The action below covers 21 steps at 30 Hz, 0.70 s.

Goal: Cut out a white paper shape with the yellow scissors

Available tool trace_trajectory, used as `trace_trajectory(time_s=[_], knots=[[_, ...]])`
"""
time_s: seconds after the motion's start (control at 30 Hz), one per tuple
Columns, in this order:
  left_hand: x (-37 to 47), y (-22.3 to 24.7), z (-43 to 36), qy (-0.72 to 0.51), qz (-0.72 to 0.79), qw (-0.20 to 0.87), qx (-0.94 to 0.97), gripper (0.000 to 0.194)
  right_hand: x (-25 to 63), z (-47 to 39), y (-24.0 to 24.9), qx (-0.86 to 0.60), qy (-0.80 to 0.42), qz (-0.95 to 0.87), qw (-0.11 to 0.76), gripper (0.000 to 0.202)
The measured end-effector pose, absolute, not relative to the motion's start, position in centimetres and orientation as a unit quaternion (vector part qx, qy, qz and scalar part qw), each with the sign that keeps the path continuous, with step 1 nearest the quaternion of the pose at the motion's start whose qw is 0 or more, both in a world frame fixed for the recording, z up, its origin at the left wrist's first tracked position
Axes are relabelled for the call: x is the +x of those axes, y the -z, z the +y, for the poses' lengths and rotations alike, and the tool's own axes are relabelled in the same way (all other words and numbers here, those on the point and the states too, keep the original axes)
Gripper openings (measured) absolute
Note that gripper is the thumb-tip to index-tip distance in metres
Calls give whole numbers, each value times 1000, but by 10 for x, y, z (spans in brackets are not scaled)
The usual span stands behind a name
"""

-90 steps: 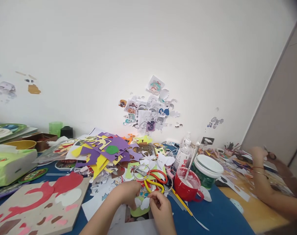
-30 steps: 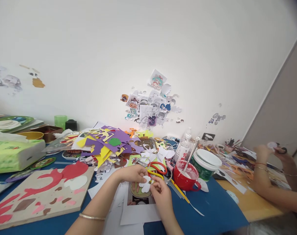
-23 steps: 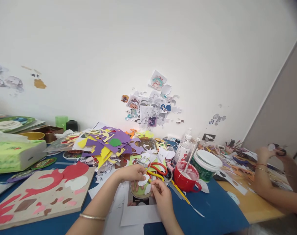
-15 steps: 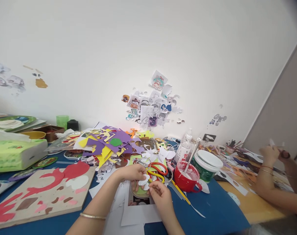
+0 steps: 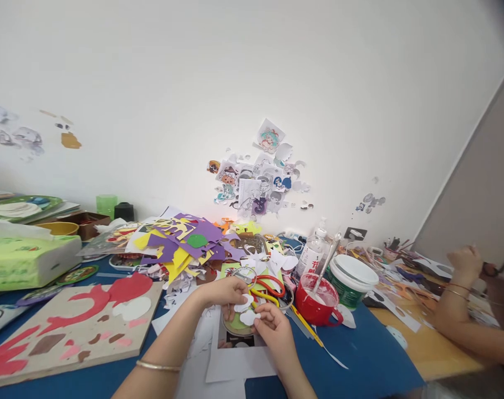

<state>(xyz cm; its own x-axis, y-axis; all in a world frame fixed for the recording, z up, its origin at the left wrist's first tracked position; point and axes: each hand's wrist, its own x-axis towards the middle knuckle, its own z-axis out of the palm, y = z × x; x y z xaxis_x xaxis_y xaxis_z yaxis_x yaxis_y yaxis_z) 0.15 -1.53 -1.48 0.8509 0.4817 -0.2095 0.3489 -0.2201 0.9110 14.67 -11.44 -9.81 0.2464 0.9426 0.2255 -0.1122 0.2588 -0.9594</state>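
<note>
1. A white sheet of paper with a rectangular window cut in it (image 5: pixel 239 363) is seen lying nearest on the blue desk (image 5: pixel 360 366), under both of the person's forearms.
2. The right hand (image 5: pixel 275 328) is held over this sheet, its fingers (image 5: pixel 263 313) pinched closed on a small white cloud-shaped paper cut-out (image 5: pixel 249 317).
3. The left hand (image 5: pixel 223 290) is placed just beyond, with a thin bangle on its forearm; its fingers (image 5: pixel 240 289) are curled down onto a second white paper cut-out (image 5: pixel 244 303), though whether that piece is gripped or only pressed cannot be told.
4. Both cut-outs are held over a round green disc with a dark rim (image 5: pixel 236 323), which rests on the white sheet between the two hands.
5. To the left, a pale board bearing red, white, pink and brown shapes (image 5: pixel 69 327) is laid flat on the desk.
6. Just behind the hands, scissors with red and yellow handles (image 5: pixel 268 289) are seen, and to their right a red mug of white paste with a metal spoon in it (image 5: pixel 317 306), touching a white-lidded green tub (image 5: pixel 351 281).
7. Farther back, a heap of purple and yellow paper offcuts (image 5: pixel 181 246) is piled.
8. At the far right, another person's hand (image 5: pixel 463 260) is raised above an orange desk top.
9. Cartoon stickers (image 5: pixel 255 183) are stuck on the white wall beyond.
</note>
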Motion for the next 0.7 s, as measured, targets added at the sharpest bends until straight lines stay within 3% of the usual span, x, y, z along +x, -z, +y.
trace_trajectory(time_s=[0.23,0.7], knots=[[2,15,-16,-32,253,569,782,20,140,-111,98,-532,-350,-457,621,23],[3,15,-16,-20,253,566,785,25,137,-115,93,-551,-299,-489,606,26]])
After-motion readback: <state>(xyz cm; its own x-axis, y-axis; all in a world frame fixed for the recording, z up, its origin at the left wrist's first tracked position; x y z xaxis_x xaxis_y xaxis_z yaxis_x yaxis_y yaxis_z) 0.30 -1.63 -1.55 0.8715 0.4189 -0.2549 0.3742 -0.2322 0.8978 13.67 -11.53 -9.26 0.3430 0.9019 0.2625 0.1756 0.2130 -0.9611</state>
